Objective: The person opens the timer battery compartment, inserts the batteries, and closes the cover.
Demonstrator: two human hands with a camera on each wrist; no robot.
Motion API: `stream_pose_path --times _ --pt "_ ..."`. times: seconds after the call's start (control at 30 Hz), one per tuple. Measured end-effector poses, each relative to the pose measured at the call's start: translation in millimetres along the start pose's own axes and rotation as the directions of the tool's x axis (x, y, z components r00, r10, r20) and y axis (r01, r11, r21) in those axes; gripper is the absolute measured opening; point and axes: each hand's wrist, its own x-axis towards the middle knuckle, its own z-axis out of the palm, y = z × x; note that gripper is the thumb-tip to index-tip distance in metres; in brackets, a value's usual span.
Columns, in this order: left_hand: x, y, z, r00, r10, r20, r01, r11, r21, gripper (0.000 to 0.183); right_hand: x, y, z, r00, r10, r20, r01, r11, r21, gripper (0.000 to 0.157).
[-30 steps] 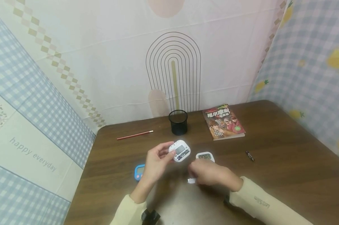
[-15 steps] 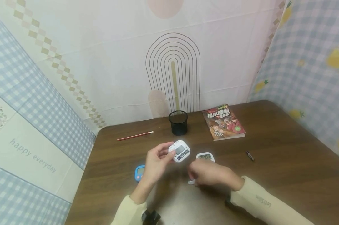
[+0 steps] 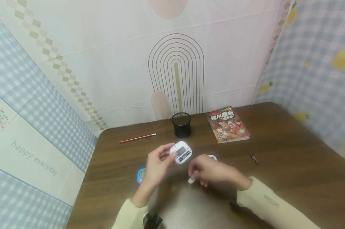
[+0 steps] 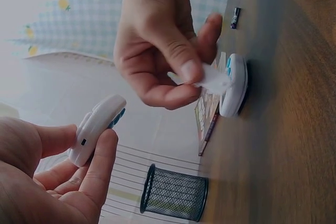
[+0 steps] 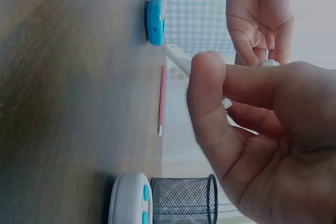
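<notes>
My left hand (image 3: 158, 163) holds a white digital timer (image 3: 180, 152) up off the table, its back towards the head camera. An open battery compartment shows as a dark slot along that back's lower edge. To its right, my right hand (image 3: 211, 170) pinches a thin white battery cover (image 4: 214, 80) between thumb and forefinger. Behind the right hand a second white timer (image 4: 234, 85) stands on the table, mostly hidden in the head view. A blue timer (image 3: 141, 176) lies left of my left forearm, which hides part of it.
A small dark cylindrical battery (image 3: 254, 158) lies on the table at the right. Towards the back are a red pencil (image 3: 137, 138), a black mesh pen holder (image 3: 181, 128) and a comic-style book (image 3: 229, 125). Patterned cloths hang behind and at both sides.
My right hand has turned and lifted slightly with the cover, now hiding more of the second white timer. My left hand has shifted a little to the left with its timer.
</notes>
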Motion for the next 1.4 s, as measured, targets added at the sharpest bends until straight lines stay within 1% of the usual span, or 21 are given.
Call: stream_pose_path --times 0.1,0.17,0.23,0.33,0.43,0.5,0.6,0.7,0.83,0.93,1.07,1.17,1.27,1.4 --pt "-0.4 0.3 -0.9 1.0 0.004 -0.003 -0.004 1.0 0.004 0.034 2 1 -2.5 0.998 0.004 -0.063 0.002 0.995 0.098 0.006" --pt "-0.6 0.4 -1.3 1.0 0.004 -0.006 -0.004 1.0 0.007 0.034 4 1 -4.4 0.994 0.022 -0.104 -0.003 0.982 0.186 0.01" --pt "-0.8 0.4 -1.4 1.0 0.005 -0.011 -0.005 1.0 0.007 0.034 5 2 -6.2 0.989 0.047 -0.138 -0.007 0.96 0.279 0.017" --pt "-0.2 0.3 -1.5 1.0 0.007 -0.027 -0.007 1.0 0.007 0.034 5 2 -8.3 0.978 0.085 -0.188 -0.005 0.922 0.387 0.025" --pt "0.5 0.2 -1.4 0.999 0.011 -0.05 -0.01 1.0 0.002 0.034 4 2 -9.6 0.967 0.12 -0.226 -0.002 0.887 0.461 0.029" --pt "0.6 0.0 -1.2 0.998 0.014 -0.06 -0.014 1.0 0.002 0.034 4 2 -10.0 0.962 0.126 -0.244 0.01 0.872 0.49 0.03" --pt "0.6 -0.6 -0.7 0.998 0.014 -0.064 -0.014 1.0 0.003 0.033 4 3 -10.3 0.958 0.117 -0.262 0.034 0.861 0.508 0.028" --pt "0.4 -1.8 0.0 0.998 0.018 -0.061 -0.018 1.0 0.006 0.033 5 3 -10.7 0.952 0.103 -0.289 0.058 0.864 0.5 0.026" --pt "0.3 -3.4 1.8 0.998 0.024 -0.053 -0.023 1.0 0.012 0.033 6 2 -10.4 0.936 0.1 -0.339 0.086 0.866 0.493 0.025" --pt "0.1 -3.8 3.3 0.999 0.021 -0.048 -0.021 1.0 0.013 0.033 7 2 -9.2 0.922 0.113 -0.371 0.099 0.856 0.507 0.025" --pt "-0.5 -4.5 4.5 0.999 0.019 -0.046 -0.019 1.0 0.011 0.033 8 1 -7.0 0.904 0.153 -0.4 0.09 0.845 0.527 0.025" --pt "-1.2 -4.7 5.2 0.999 0.02 -0.032 -0.02 1.0 0.009 0.033 8 1 -5.5 0.892 0.185 -0.413 0.077 0.836 0.543 0.026" --pt "-1.8 -4.0 6.1 1.0 0.018 -0.015 -0.018 1.0 0.003 0.033 9 0 -4.3 0.885 0.206 -0.417 0.069 0.828 0.556 0.029" --pt "-2.0 -3.2 7.1 1.0 0.007 -0.006 -0.007 1.0 0.006 0.033 8 -1 -3.4 0.881 0.224 -0.416 0.055 0.826 0.561 0.037"
